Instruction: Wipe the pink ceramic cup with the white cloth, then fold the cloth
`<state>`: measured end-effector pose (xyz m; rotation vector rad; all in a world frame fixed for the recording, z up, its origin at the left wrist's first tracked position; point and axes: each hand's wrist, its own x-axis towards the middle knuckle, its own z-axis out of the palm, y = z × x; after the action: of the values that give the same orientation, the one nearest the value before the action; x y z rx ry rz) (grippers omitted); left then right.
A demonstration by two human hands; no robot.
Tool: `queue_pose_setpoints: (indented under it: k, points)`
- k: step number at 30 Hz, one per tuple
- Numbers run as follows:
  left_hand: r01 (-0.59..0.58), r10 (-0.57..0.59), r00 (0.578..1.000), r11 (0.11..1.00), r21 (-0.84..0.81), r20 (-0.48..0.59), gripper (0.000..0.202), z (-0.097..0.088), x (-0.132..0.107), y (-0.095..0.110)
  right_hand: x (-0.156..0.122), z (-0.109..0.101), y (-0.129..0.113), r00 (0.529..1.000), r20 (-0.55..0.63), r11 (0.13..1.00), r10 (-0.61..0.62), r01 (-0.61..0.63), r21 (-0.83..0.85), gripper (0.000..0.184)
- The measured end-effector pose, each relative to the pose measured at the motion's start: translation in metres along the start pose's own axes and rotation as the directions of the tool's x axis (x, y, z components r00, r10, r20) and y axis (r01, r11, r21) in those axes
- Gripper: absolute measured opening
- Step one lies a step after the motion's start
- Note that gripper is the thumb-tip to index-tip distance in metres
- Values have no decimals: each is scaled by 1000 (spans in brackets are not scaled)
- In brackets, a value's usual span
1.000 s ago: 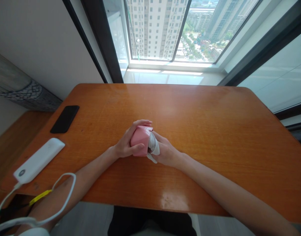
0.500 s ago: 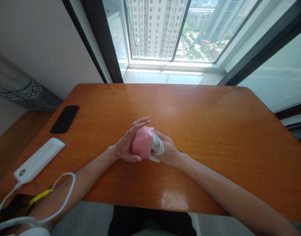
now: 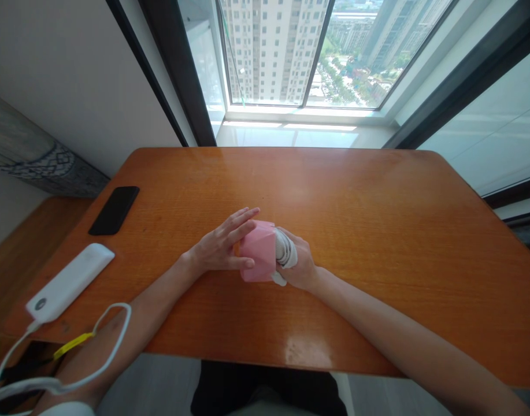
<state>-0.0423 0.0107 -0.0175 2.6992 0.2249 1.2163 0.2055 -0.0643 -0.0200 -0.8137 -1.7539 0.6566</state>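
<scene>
A small bundle of pink cloth (image 3: 258, 251) with a white rolled part (image 3: 286, 252) at its right end rests on the orange wooden table (image 3: 377, 231) near its middle. My left hand (image 3: 217, 248) lies against the pink side, fingers stretched out flat and thumb underneath at the front. My right hand (image 3: 301, 266) is curled around the white end from the right, fingers closed on it.
A black phone (image 3: 114, 209) lies at the table's left edge. A white power bank (image 3: 69, 281) sits nearer the front left corner, its white cable (image 3: 95, 346) looping across my left forearm. A big window is behind the table's far edge.
The bundle has shifted slightly to the right and turned. My left fingers have straightened and now lie flatter on the pink side. My right hand followed to the right.
</scene>
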Motion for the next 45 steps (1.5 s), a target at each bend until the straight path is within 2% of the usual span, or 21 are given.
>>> queue_pose_setpoints:
  k: [3,5,9,12,15,22,28,34,38,41,45]
  points:
    - [90,-90,996,996,-15,16,93,-4,-3,1,1,-1,0,1000,-6,1000,-9,9,9,38]
    - [65,-65,998,998,11,17,85,-5,-3,3,2,-1,0,1000,-9,1000,-23,23,17,40]
    - [-53,56,998,992,111,-23,90,-2,0,5,2,-1,1,999,6,999,-35,35,-3,37]
    - [-113,120,991,986,122,-57,92,1,3,6,1,-1,2,999,16,999,-50,50,-3,41]
    - [-106,113,992,988,115,-54,96,3,6,7,0,-2,4,996,15,996,-84,84,-25,44]
    - [-66,70,997,994,83,-44,112,1,8,12,0,-2,1,987,-9,987,-159,158,-38,36]
    - [42,-42,999,999,-6,-25,128,5,3,13,0,0,-2,983,-3,980,-185,184,-78,14]
    - [248,-246,969,959,-137,26,143,7,2,20,-1,0,1,978,8,974,-211,211,-88,14]
    - [362,-353,932,901,-237,80,145,4,4,24,3,0,1,948,2,937,-317,313,-155,16]
    - [386,-380,921,864,-322,84,142,5,5,23,6,0,-1,914,-12,897,-405,395,-200,12]
    - [393,-397,913,787,-475,98,131,8,6,22,7,1,-3,887,35,855,-460,453,-253,7]
